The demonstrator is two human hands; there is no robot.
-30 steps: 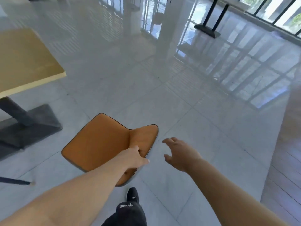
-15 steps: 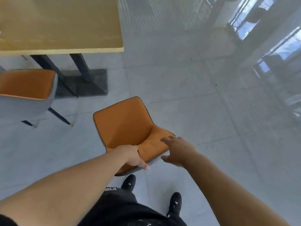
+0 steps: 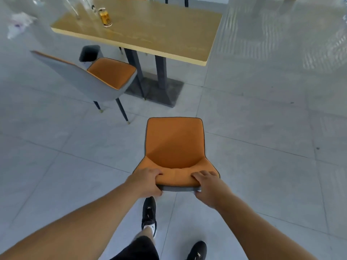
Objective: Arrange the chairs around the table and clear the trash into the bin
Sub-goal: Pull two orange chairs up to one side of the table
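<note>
Spanning the whole scene, a pale grey tiled floor point(image 3: 262, 128) carries all the furniture. A long wooden table point(image 3: 159, 29) stands at the far side on two dark posts fixed to a dark base plate point(image 3: 159, 91). At its near left edge, a second chair point(image 3: 97, 79), grey-shelled with an orange seat, stands angled toward the table, its seat corner just beside the left post. Nearer, well apart from the table, an orange chair point(image 3: 174, 147) faces the table with open floor between them; nothing lies on that stretch. Behind the second chair a dark bin point(image 3: 89, 52) sits on the floor, partly hidden by the chair. A crumpled white piece of trash point(image 3: 18, 23) lies on the floor at far left. On the table's left end a can point(image 3: 105, 17) stands upright, with blurred clear items beside it. The left hand point(image 3: 145, 182) grips the left end of the orange chair's backrest top, fingers curled over it; the right hand point(image 3: 208, 186) grips the right end likewise. Two black shoes point(image 3: 149, 212) stand behind the chair.
</note>
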